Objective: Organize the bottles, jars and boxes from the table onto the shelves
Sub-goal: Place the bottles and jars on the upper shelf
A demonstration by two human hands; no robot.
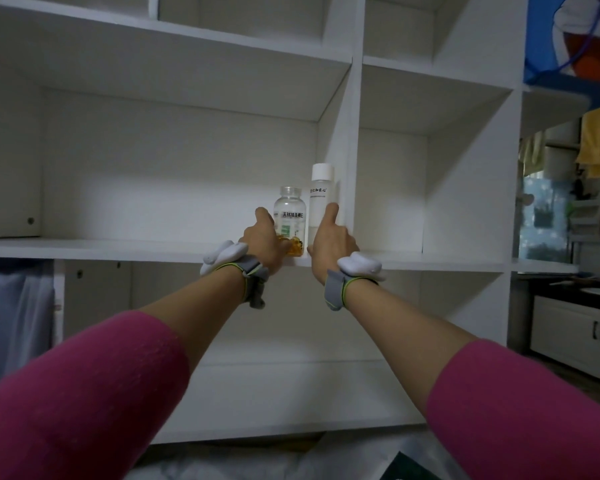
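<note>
Hemming the white-capped bottle (322,188) rightward: divider panel (353,140). Bottle and clear jar (290,216) stand upright on the shelf (118,247). Gripping: left hand (264,242) on jar, right hand (333,240) on bottle.

Clear jar (290,220), right end of the shelf (118,245), near its front edge: white label with bold dark characters, 天然维生素E. The green block below them carries print too small to read.

Tall bottle (322,195), just beside the jar and against the shelf's right wall: one line of dark characters, 仁和匠心, with a small mark ahead of it. A finer line underneath is illegible.
</note>
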